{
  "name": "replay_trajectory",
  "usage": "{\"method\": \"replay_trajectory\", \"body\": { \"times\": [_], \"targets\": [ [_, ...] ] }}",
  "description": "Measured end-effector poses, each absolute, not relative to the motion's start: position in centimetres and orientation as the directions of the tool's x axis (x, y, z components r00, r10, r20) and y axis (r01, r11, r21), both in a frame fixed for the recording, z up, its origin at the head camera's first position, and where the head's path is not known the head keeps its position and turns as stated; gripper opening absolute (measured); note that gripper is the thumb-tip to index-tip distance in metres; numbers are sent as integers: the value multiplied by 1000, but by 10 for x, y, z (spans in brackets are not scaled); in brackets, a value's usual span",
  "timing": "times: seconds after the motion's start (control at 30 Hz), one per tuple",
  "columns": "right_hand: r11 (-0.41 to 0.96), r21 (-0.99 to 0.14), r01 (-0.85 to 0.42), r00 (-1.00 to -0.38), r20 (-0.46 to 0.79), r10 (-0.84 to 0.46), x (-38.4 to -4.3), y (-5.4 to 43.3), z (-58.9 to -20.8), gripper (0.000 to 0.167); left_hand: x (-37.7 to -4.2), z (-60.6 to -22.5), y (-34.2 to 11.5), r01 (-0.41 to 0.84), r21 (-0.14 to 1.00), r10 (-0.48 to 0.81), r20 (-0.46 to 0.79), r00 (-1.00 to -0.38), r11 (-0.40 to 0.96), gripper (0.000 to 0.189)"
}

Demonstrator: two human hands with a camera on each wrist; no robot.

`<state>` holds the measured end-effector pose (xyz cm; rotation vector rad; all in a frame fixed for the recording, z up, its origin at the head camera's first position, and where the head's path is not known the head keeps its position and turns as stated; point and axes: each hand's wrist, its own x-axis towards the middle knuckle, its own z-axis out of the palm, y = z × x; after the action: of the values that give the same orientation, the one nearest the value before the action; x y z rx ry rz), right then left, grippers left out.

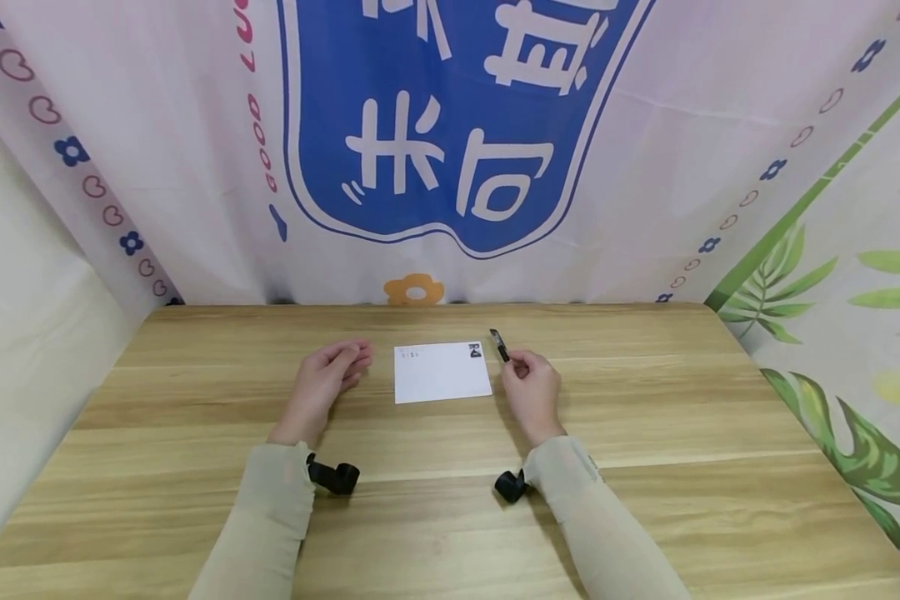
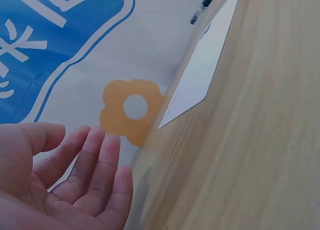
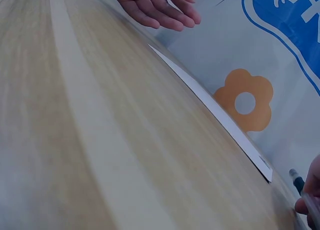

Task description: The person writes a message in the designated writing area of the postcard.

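A white card (image 1: 442, 375) lies flat on the wooden table, small print at its upper left and a black mark at its upper right. To its right, my right hand (image 1: 532, 390) pinches a slim, dark pen-like stick (image 1: 500, 345); its greyish tip points away from me, and its exact kind is unclear. Left of the card is my left hand (image 1: 322, 385), fingers relaxed and thumb up, apart from the card and holding nothing. The left wrist view shows the left hand's palm (image 2: 75, 180). Only part of the right hand (image 3: 312, 187) shows in the right wrist view.
The wood-grain table (image 1: 420, 517) ends at a hanging cloth (image 1: 607, 225) with a blue sign and an orange flower (image 1: 393, 292). Leaf-patterned cloth (image 1: 855, 333) hangs on the right. Black camera mounts (image 1: 337, 478) sit on both wrists.
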<state>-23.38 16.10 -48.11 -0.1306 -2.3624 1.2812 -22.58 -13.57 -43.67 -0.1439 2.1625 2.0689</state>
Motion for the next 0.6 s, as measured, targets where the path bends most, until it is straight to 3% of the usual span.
{"method": "replay_trajectory", "body": {
  "times": [0.33, 0.6],
  "targets": [
    [609, -785, -112, -925, 307, 225, -239, 151, -484, 18, -223, -439, -150, -162, 984, -4, -162, -987, 76, 47],
    [587, -803, -107, -920, 304, 248, -240, 151, -490, 18, -228, -437, -142, -126, 985, 14, -128, -992, 115, 45]
  ]
}}
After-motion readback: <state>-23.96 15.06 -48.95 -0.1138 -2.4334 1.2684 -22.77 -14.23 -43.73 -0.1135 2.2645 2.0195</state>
